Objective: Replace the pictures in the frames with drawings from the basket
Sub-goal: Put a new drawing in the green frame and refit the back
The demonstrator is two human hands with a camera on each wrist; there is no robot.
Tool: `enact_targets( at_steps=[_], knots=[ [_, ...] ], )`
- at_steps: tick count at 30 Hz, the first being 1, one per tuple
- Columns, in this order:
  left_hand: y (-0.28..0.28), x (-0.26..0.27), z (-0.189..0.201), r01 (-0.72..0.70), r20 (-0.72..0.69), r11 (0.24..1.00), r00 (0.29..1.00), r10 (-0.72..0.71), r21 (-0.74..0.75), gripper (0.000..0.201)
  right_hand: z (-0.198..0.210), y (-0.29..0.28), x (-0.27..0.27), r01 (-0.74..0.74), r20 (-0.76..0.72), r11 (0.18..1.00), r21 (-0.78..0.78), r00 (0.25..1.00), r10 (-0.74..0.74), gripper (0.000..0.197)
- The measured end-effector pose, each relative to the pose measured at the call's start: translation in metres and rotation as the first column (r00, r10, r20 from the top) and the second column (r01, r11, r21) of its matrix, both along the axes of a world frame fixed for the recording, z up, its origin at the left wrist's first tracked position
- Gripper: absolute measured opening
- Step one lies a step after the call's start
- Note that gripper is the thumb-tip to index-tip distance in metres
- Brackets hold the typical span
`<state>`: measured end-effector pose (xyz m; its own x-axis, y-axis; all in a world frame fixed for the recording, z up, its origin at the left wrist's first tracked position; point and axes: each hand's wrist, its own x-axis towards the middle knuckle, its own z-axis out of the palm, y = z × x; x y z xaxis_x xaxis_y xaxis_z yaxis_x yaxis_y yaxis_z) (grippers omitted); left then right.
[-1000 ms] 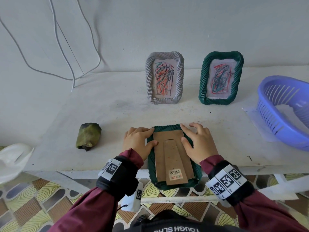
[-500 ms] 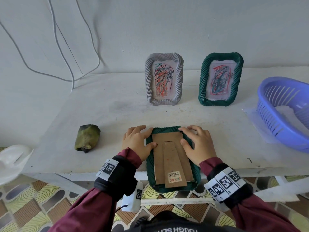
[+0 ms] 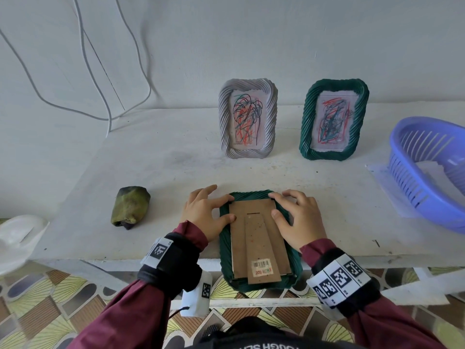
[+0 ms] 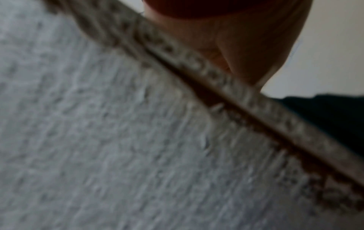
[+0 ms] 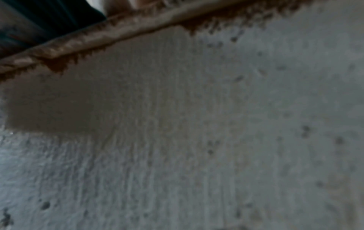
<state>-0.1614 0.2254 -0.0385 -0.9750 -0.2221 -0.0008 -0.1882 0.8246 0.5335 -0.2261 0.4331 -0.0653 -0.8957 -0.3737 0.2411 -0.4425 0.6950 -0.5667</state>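
A dark green frame (image 3: 259, 284) lies face down at the table's front edge, its near end hanging over it. Its brown cardboard backing (image 3: 239, 238) with the stand flap faces up. My left hand (image 3: 227, 208) rests over the frame's upper left side, thumb and forefinger pressing at the backing's corner. My right hand (image 3: 275, 204) presses the upper right corner the same way. Two more frames stand at the back, a grey frame (image 3: 247, 149) and a green frame (image 3: 333, 153), each showing a scribbled drawing. Both wrist views are blurred: table edge, a bit of hand (image 4: 246, 46), dark frame (image 5: 49, 15).
A purple basket (image 3: 402, 159) with white paper (image 3: 432, 170) inside stands at the right, on a white sheet (image 3: 385, 187). A green-brown lump (image 3: 130, 207) lies left of my hands. A white object (image 3: 17, 238) sits off the table's left end. Cables hang on the wall.
The fingers of both hands have drawn in and bent a little toward the backing's top corners. The face-down frame has stayed where it was.
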Motion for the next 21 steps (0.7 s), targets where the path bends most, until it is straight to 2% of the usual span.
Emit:
enact_targets(
  at_steps=[5,10,16,21],
  knots=[
    [0.0,-0.001,-0.002,-0.029,-0.025,0.999,0.999,0.03,0.033,0.04,-0.001,0.0,-0.001,-0.007,-0.012,1.0,0.001,1.0,0.007,0.036],
    [0.004,0.002,-0.003,-0.033,-0.037,0.999,0.999,0.034,0.02,0.043,0.003,0.001,0.0,-0.017,0.036,1.0,0.017,0.999,0.016,0.039],
    [0.012,0.028,-0.01,-0.107,-0.177,0.994,0.978,0.112,0.035,0.044,0.011,0.016,0.017,0.051,-0.008,0.999,-0.005,0.999,-0.051,0.038],
    [0.017,0.048,-0.019,-0.1,-0.227,0.99,0.967,0.12,0.098,0.034,0.023,0.036,0.03,-0.017,0.146,0.999,-0.035,0.989,0.022,0.021]
  ],
)
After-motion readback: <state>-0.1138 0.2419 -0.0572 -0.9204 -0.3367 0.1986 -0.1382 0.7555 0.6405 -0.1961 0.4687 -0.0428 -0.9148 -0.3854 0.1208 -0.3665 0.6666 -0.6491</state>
